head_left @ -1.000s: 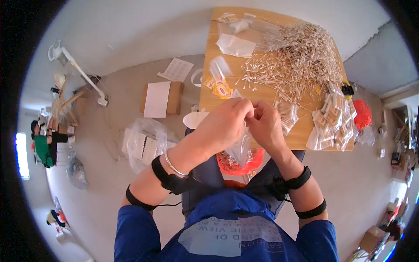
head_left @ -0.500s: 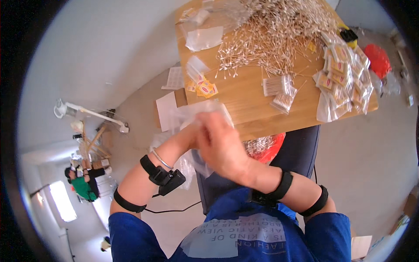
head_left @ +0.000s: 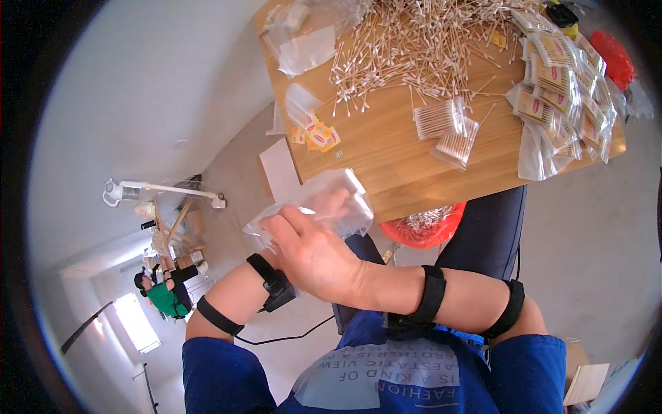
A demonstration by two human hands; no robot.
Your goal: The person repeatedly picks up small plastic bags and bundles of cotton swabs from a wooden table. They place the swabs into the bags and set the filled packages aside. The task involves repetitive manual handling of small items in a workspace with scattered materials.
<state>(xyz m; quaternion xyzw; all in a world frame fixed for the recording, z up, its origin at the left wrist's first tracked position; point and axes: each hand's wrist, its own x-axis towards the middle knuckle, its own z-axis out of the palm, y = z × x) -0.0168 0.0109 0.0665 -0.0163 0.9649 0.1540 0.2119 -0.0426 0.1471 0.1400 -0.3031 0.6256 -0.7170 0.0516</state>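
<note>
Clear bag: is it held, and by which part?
The right hand pinches the bag near its left end; the left hand shows through it, hold unclear.

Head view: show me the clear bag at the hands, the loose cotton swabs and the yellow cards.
Clear bag [head_left: 354, 212]: head view, on the film near its right end.
Cotton swabs [head_left: 414, 55]: head view, mid-pile.
Yellow cards [head_left: 320, 136]: head view, on a card's face.
</note>
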